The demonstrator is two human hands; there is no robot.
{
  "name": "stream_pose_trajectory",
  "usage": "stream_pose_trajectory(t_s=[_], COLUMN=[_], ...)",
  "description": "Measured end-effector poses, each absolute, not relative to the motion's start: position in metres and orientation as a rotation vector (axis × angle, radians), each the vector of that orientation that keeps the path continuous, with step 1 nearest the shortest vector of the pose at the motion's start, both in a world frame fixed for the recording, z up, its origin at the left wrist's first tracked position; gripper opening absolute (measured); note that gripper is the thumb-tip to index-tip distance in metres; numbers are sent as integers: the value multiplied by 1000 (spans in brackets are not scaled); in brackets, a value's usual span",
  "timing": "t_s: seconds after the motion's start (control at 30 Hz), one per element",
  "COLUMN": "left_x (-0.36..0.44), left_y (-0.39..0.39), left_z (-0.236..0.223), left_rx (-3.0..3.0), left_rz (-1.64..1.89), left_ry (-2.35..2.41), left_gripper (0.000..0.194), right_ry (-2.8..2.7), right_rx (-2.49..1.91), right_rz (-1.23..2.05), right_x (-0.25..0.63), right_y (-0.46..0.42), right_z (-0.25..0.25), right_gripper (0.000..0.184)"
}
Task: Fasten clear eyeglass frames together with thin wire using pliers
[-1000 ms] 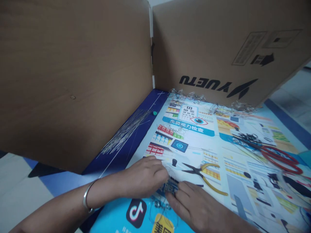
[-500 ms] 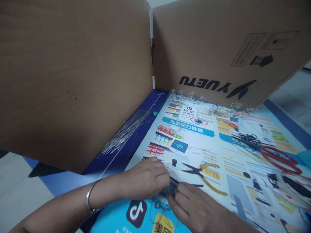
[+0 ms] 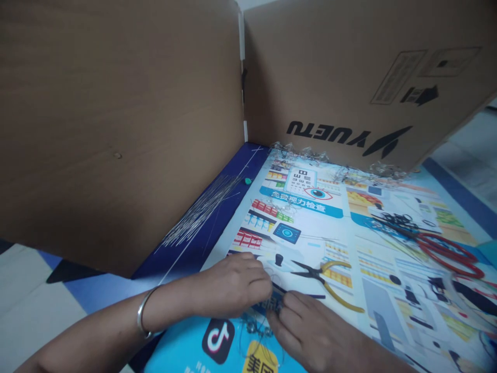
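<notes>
My left hand [image 3: 240, 284] is closed in a pinch above the printed sheet, a silver bangle [image 3: 143, 315] round its wrist. Close to its right, my right hand [image 3: 303, 324] pinches with thumb and forefinger. Thin wire loops show between and below both hands, joined to a small piece of wire with clear beads [image 3: 254, 327]. The fingertips hide where the wire is gripped. Just beyond my right hand lie pliers [image 3: 326, 280] with yellow handles and dark jaws, slightly spread.
Tall cardboard panels [image 3: 128, 114] stand at the left and back. Thin metal wires [image 3: 198, 212] lie in a bundle on the blue strip, near a small green lump [image 3: 248, 181]. Red-handled scissors [image 3: 446, 254] lie right, beside black loops [image 3: 399, 221]. Beaded wire pieces [image 3: 388, 170] line the back.
</notes>
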State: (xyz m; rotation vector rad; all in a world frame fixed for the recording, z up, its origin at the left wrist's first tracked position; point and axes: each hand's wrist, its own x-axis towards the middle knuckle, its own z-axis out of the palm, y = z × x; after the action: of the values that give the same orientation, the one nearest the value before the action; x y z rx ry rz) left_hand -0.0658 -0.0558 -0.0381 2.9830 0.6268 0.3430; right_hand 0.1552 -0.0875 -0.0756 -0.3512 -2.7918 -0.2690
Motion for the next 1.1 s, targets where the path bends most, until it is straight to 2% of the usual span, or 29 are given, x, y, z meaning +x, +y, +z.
stream_pose_trajectory(t_s=[0.67,0.83,1.1], left_x=[-69,-69,-66], left_y=[-54,-53,-56], left_z=[-36,-38,-37], left_rx=[2891,2807,2924], left_rz=[294,310,306], left_ry=[667,699,658], left_gripper=[17,11,15], right_ry=[-2795,-2820,-2775], right_rx=[-366,-339,-329], right_rz=[-233,-224,-272], right_x=[156,156,155], right_y=[-89,-88,-88], right_z=[-79,-79,-77], right_gripper=[23,24,17])
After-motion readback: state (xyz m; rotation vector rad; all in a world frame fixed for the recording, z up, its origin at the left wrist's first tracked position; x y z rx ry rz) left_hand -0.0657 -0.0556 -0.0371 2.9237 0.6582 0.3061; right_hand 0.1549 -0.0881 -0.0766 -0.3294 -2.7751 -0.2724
